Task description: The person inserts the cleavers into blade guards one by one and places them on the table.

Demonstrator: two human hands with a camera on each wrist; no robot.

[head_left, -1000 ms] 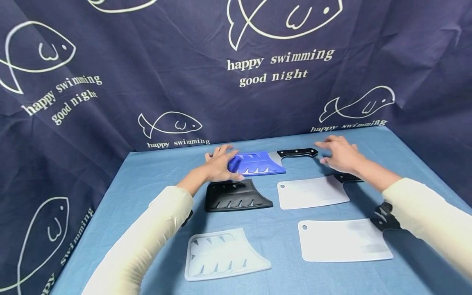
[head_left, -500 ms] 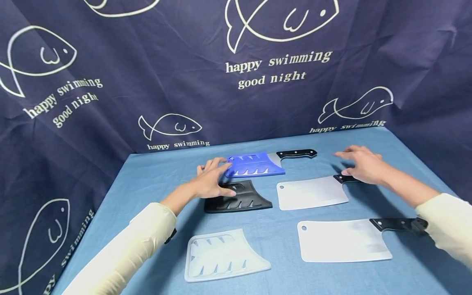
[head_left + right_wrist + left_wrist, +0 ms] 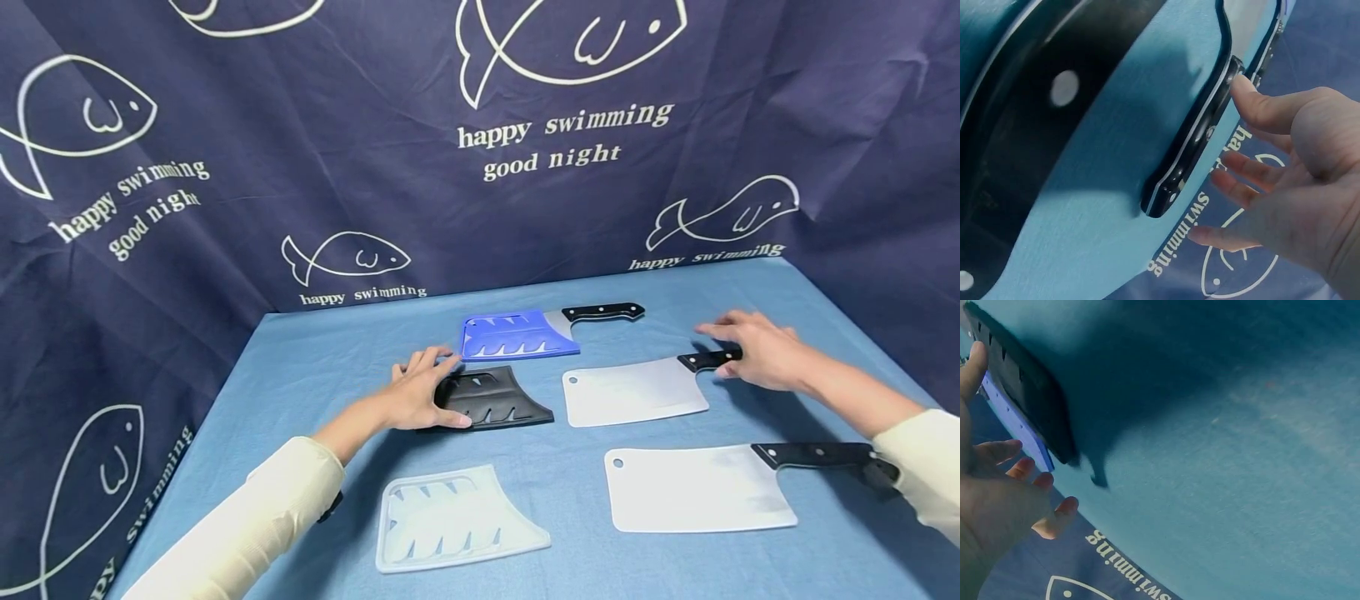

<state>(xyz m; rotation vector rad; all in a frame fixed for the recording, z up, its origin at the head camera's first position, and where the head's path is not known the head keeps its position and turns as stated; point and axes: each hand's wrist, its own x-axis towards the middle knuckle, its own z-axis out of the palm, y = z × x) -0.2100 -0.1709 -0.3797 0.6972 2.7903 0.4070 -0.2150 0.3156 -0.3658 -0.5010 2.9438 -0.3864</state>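
Observation:
My left hand (image 3: 416, 396) hovers over the left end of a black blade sheath (image 3: 498, 400), thumb by its near edge and fingers spread toward its far edge. In the left wrist view the fingers of the left hand (image 3: 1010, 494) are parted beside the black sheath (image 3: 1029, 381). My right hand (image 3: 768, 350) is over the black handle of the middle cleaver (image 3: 633, 392), which lies bare on the table. The right wrist view has the thumb of the right hand (image 3: 1310, 150) overlapping that cleaver's handle (image 3: 1200, 140), with the fingers loosely bent beyond it.
At the back lies a cleaver (image 3: 603, 312) in a blue sheath (image 3: 517, 335). Nearer me are a translucent white sheath (image 3: 457, 521) and another bare cleaver (image 3: 697, 492), its handle toward the right sleeve. Dark blue cloth (image 3: 480, 217) rises behind the blue table (image 3: 322, 354).
My left hand has moved back from the blue sheath to the black one. My right hand has moved right and nearer, from the far cleaver's handle to the middle cleaver's handle.

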